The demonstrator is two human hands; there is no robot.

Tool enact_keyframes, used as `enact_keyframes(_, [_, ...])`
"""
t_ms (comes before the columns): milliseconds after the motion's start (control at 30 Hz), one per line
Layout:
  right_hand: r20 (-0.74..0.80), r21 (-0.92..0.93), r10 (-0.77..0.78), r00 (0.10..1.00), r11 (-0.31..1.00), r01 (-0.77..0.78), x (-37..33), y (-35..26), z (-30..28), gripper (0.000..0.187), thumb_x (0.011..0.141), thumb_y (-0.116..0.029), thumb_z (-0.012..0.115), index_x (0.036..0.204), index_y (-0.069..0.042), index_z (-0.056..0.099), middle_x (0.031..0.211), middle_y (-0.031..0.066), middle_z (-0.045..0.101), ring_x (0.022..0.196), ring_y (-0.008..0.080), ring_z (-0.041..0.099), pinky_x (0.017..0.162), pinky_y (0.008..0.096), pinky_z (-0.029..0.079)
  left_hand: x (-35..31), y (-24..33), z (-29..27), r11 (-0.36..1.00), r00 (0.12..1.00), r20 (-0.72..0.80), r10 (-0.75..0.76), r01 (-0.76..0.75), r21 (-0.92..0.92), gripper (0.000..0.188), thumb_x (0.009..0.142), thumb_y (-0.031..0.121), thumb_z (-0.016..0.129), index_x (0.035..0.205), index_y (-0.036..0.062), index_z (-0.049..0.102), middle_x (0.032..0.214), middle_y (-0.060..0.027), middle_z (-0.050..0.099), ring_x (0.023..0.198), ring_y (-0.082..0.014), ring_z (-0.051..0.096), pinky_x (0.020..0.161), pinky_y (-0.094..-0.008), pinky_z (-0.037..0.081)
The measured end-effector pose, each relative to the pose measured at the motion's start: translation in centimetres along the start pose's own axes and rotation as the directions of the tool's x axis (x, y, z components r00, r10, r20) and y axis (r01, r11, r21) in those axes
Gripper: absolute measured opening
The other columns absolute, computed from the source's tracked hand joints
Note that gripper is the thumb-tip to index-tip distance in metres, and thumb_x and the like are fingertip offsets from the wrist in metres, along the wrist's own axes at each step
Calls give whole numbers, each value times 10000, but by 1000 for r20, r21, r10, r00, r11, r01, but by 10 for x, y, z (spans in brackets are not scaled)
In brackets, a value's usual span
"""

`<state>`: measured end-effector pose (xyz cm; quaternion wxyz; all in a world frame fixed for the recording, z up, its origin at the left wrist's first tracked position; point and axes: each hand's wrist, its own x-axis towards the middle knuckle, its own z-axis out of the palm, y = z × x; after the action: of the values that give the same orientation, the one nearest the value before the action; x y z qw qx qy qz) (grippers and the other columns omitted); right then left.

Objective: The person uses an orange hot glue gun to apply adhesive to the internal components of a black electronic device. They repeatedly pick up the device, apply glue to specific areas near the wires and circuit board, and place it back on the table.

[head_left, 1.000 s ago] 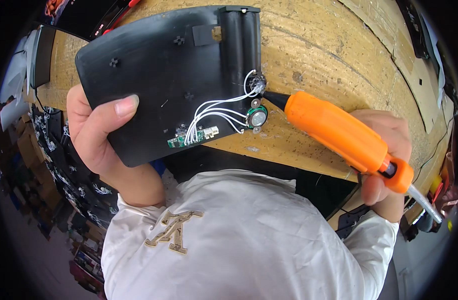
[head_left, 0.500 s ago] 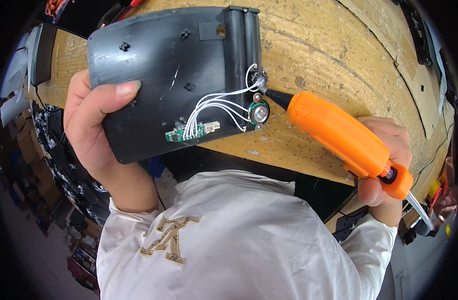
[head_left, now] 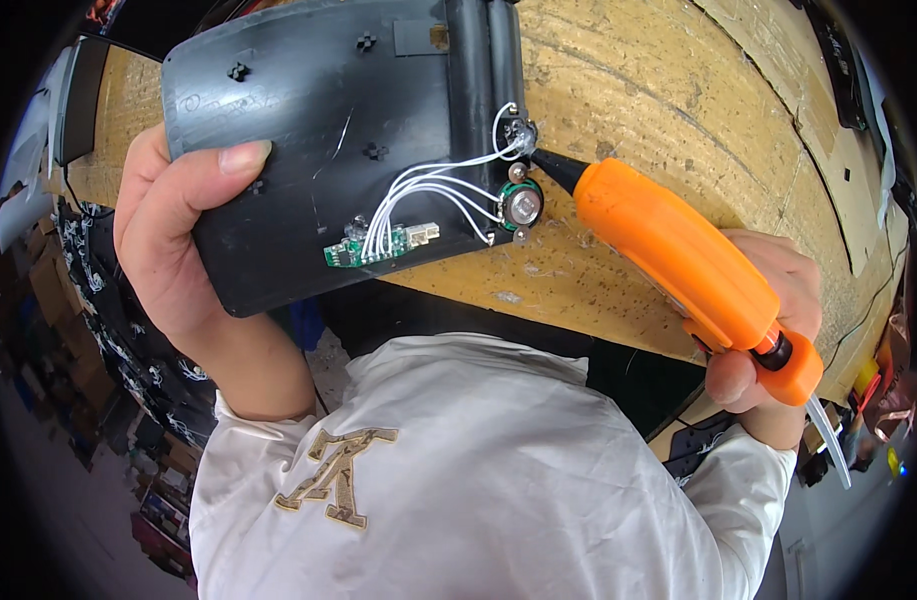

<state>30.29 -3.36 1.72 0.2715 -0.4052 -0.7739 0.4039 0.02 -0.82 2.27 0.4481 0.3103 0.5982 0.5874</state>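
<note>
The left hand (head_left: 178,240) clamps the flat black plastic housing panel (head_left: 318,130) by its edge. The right hand (head_left: 768,330) grips the orange glue gun (head_left: 678,270), nozzle touching the wire terminal (head_left: 523,135) opposite that grip. Hold the panel steady; keep the nozzle off the white wires (head_left: 428,195).

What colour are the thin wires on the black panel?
The wires are white, running from the small green circuit board; the head view shows them best.

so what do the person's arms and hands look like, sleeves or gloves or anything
Both hands are bare: no gloves, rings or watch show. The left hand has a short, unpainted thumbnail. The right hand is bare too. Both arms wear long white sleeves of smooth fabric, ending at the wrists; the right cuff lies loose.
</note>
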Motion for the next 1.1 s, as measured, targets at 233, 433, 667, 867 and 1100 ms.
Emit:
enact_keyframes(233, [-17, -23, 8, 1000, 1000, -9, -2, 0, -1, 644, 642, -701, 688, 604, -85, 503, 499, 17, 403, 395, 197, 421, 393, 299, 295, 4, 2, -6, 994, 989, 99, -106, 108, -16, 226, 687, 10, 568, 879, -107, 587, 796, -175, 648, 652, -183, 617, 650, -252, 509])
enact_keyframes(433, [-27, 132, 43, 999, 990, -39, -6, 7, -5, 676, 714, -721, 605, 673, -48, 556, 520, 24, 429, 417, 196, 442, 414, 300, 318, 5, 4, -7, 992, 981, 149, -122, 124, -1, 221, 690, 30, 563, 863, -100, 609, 784, -154, 652, 649, -172, 616, 648, -243, 500])
enact_keyframes(667, [-72, 231, 102, 992, 969, -83, -1, 3, -2, 655, 798, -642, 551, 821, 8, 627, 601, 60, 534, 501, 207, 525, 476, 303, 405, 4, 10, -8, 981, 933, 325, -156, 184, -57, 282, 685, 27, 551, 922, -103, 633, 834, -146, 671, 691, -165, 626, 663, -229, 481])
enact_keyframes(867, [-166, 366, 244, 955, 915, -171, 18, -16, 0, 566, 871, -506, 512, 906, 44, 639, 708, 104, 641, 635, 209, 634, 583, 300, 501, 9, -1, -21, 993, 871, 490, -37, 89, -83, 296, 679, 9, 559, 944, -99, 635, 862, -135, 675, 748, -163, 629, 711, -244, 478])
enact_keyframes(1100, [-116, -215, 40, 992, 975, -65, 37, -54, -9, 350, 796, -373, 661, 768, -28, 611, 618, 74, 555, 498, 200, 543, 466, 312, 435, 6, -11, -27, 983, 793, 582, 181, -132, -127, 153, 728, 34, 590, 811, -87, 635, 731, -93, 653, 595, -125, 570, 550, -238, 421])
